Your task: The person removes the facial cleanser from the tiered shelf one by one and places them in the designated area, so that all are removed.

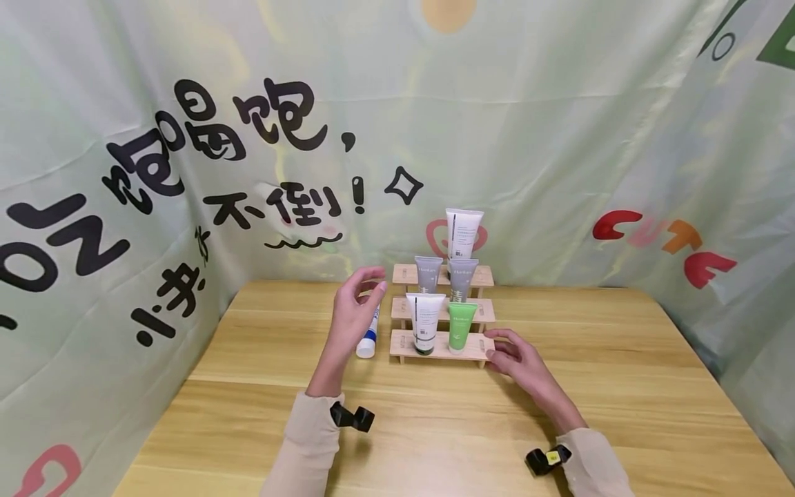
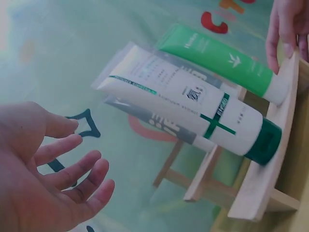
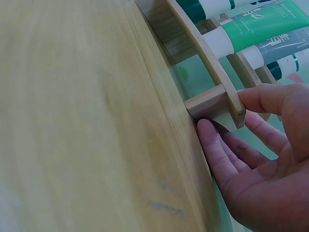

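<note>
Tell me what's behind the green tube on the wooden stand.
Behind the green tube, on the middle step, stands a gray tube; behind that, on the top step, a tall white tube. In the head view, the green tube covers the gray tube's cap.

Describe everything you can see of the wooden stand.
The wooden stand has three flat shelves rising in steps toward the back, on low supports, all looking like pale wood. It stands upright on the table. Five tubes stand on it: two in front, two in the middle, one at the back. The right hand's fingers touch the right end of the lowest shelf; the left hand is apart from it.
</note>
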A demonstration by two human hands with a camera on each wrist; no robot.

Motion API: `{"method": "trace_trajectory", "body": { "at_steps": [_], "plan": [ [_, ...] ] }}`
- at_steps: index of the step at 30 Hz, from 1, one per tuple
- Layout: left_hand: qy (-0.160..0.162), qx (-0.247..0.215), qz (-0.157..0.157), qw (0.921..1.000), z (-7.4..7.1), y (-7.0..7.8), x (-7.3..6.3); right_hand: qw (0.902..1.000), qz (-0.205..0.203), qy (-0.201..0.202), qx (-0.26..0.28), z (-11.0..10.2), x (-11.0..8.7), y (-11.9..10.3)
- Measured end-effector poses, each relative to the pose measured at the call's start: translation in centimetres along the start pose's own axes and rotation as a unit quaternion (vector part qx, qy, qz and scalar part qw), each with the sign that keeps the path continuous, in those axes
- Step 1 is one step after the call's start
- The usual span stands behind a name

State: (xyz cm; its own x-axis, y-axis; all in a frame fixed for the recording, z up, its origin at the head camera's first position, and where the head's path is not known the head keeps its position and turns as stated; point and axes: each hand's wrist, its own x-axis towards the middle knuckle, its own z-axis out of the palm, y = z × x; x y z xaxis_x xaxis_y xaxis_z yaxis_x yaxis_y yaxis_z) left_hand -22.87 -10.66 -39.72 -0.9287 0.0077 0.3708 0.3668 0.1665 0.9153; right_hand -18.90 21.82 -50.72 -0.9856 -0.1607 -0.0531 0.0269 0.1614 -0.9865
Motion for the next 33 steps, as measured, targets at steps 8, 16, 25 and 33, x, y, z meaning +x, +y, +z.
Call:
{"method": "trace_trajectory", "body": {
  "at_steps": [8,16,25,33],
  "plan": [
    [-0.031,-0.014,0.016,0.9993,0.9,1.6,1.5,1.0000,0.002,0.000,0.002,-0.1,0.0,0.1],
    [-0.047,-0.022,0.026,0.9983,2.2,3.1,3.1,1.0000,0.001,-0.002,0.002,-0.1,0.1,0.1],
    [-0.064,-0.042,0.032,0.9966,4.0,3.7,5.3,1.0000,-0.007,0.005,0.004,-0.1,0.2,0.7],
    [-0.100,-0.057,0.022,0.9930,4.8,4.1,7.8,1.0000,-0.007,0.006,0.002,-0.1,0.4,0.7]
  ]
}}
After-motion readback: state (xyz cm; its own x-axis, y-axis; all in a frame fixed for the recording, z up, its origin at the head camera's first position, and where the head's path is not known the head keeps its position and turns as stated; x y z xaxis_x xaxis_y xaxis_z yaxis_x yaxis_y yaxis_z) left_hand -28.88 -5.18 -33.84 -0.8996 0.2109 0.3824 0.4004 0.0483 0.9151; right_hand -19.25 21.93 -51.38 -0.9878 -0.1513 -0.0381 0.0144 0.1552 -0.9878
